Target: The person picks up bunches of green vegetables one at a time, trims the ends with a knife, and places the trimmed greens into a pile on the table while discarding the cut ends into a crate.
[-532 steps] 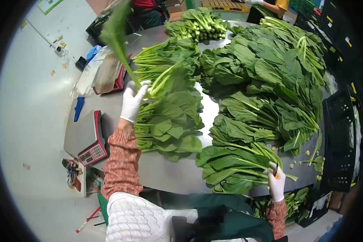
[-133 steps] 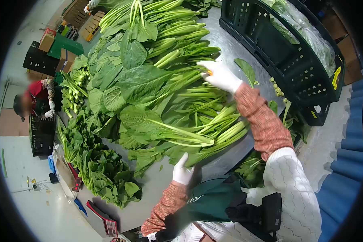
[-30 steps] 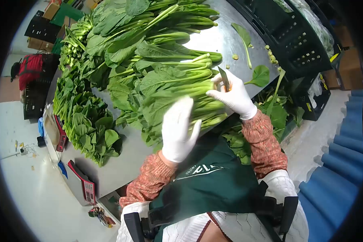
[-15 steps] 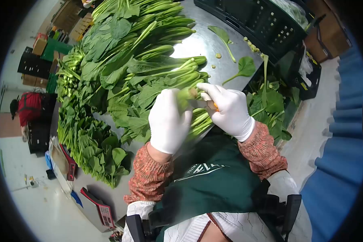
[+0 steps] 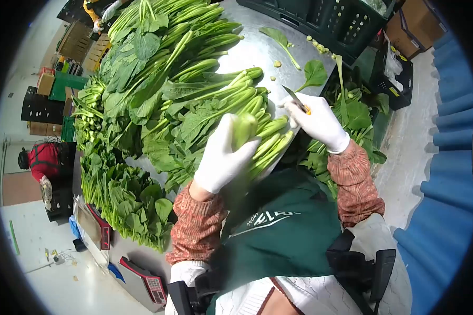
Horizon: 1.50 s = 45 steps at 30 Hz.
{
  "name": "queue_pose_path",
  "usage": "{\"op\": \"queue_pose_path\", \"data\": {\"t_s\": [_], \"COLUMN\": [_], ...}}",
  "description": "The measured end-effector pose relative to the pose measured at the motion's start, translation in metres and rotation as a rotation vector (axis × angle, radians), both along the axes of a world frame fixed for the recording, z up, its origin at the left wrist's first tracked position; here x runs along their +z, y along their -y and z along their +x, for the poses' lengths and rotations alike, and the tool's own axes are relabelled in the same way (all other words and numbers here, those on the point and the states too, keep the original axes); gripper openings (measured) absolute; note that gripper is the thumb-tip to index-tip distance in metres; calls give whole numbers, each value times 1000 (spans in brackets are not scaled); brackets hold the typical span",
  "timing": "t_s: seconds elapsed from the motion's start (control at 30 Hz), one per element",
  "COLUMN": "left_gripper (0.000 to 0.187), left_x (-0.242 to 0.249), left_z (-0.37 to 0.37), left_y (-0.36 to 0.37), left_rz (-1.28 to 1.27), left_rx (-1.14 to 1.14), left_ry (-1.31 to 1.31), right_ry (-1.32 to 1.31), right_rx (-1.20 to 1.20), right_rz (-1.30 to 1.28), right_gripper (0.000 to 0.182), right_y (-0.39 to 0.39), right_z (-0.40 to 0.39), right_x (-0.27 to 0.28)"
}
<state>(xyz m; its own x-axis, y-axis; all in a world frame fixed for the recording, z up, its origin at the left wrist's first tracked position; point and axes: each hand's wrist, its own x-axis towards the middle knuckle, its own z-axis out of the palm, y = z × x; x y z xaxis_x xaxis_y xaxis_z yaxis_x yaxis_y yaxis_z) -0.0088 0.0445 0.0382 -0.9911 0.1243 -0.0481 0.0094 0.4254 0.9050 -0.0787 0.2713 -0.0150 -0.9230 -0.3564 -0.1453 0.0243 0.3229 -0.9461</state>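
My left hand (image 5: 220, 156), in a white glove, is wrapped round a leafy green stalk (image 5: 243, 129), which is blurred at its cut end. To the right, my right hand (image 5: 320, 119), also gloved, grips a small knife (image 5: 298, 100) with an orange part on its handle; the dark blade points up and left, apart from the stalk. Beyond my left hand, bunches of leafy greens (image 5: 194, 126) lie on the metal table (image 5: 257, 44), stems toward the right. A single loose leaf (image 5: 315, 73) rests near the knife.
A dark green crate (image 5: 320, 23) stands at the table's far edge. Leaves (image 5: 358, 116) fill a container beside my right arm. Two red scales (image 5: 153, 289) are at the lower left. A person in red (image 5: 44, 161) is at far left; another person's gloved hands show at the top left.
My right hand with the knife has moved right, away from the stalk end. My left hand still holds the stalk, now tilted more upright. The view has shifted slightly.
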Motion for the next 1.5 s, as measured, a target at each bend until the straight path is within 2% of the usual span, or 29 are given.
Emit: {"op": "queue_pose_path", "data": {"t_s": [0.1,0.13,0.2,0.23,0.33,0.4,0.47,0.53,0.57,0.7,0.77,0.83,0.9,1.0,1.07,1.13,1.2,1.27,1.33,1.37,1.4,1.43,1.5], "left_gripper": [31,34,37,38,41,42,36,28,27,25,26,28,31,38,37,30,26,13,13,13,14,15,19], "left_x": [-5,-6,-9,-11,-6,8,11,5,6,7,7,5,-3,-16,-24,-30,-42,-42,-37,-40,-46,-52,-59], "left_z": [-3,-3,-3,-2,1,1,1,-1,-2,-9,-9,-12,-13,-12,-13,-12,-13,-11,-13,-17,-17,-16,-15], "left_y": [-6,-8,-9,-9,-3,9,23,29,26,9,5,12,15,12,7,10,27,27,18,11,4,-4,-15], "left_rz": [15,15,20,27,38,26,236,287,324,429,453,387,287,181,84,12,1,-92,-154,-154,-154,-155,-227], "left_rx": [-7,5,-5,-27,-153,-271,-234,-236,-253,-375,-411,-470,-537,-578,-618,-504,-339,-139,-82,-57,-38,-26,-59], "left_ry": [-5,-1,-26,-52,10,141,266,266,324,485,562,627,489,271,108,154,295,312,209,136,72,10,-24], "right_ry": [-98,-75,-404,-487,-168,-377,-117,-114,78,-26,-73,-159,-232,-203,-390,-483,-293,-241,-682,-553,-383,-321,-217], "right_rx": [84,129,90,50,198,245,36,-42,-42,249,402,419,423,507,529,517,321,77,-69,-145,-196,-127,1], "right_rz": [-351,-318,-140,-223,-212,-159,-263,-414,-310,-464,-255,-187,-178,43,102,210,315,603,1085,930,500,251,7], "right_gripper": [21,22,24,24,21,17,16,15,12,22,24,22,20,21,19,18,20,27,44,59,63,64,58], "right_y": [16,21,34,41,29,20,2,-9,-3,29,25,25,25,13,0,-21,-54,-97,-112,-94,-71,-50,1], "right_z": [19,25,32,29,34,31,23,7,18,30,20,23,25,23,18,13,1,-22,-23,-17,-9,-2,22], "right_x": [24,38,46,33,49,47,51,26,67,58,51,51,47,56,49,47,61,36,4,16,24,28,39]}}
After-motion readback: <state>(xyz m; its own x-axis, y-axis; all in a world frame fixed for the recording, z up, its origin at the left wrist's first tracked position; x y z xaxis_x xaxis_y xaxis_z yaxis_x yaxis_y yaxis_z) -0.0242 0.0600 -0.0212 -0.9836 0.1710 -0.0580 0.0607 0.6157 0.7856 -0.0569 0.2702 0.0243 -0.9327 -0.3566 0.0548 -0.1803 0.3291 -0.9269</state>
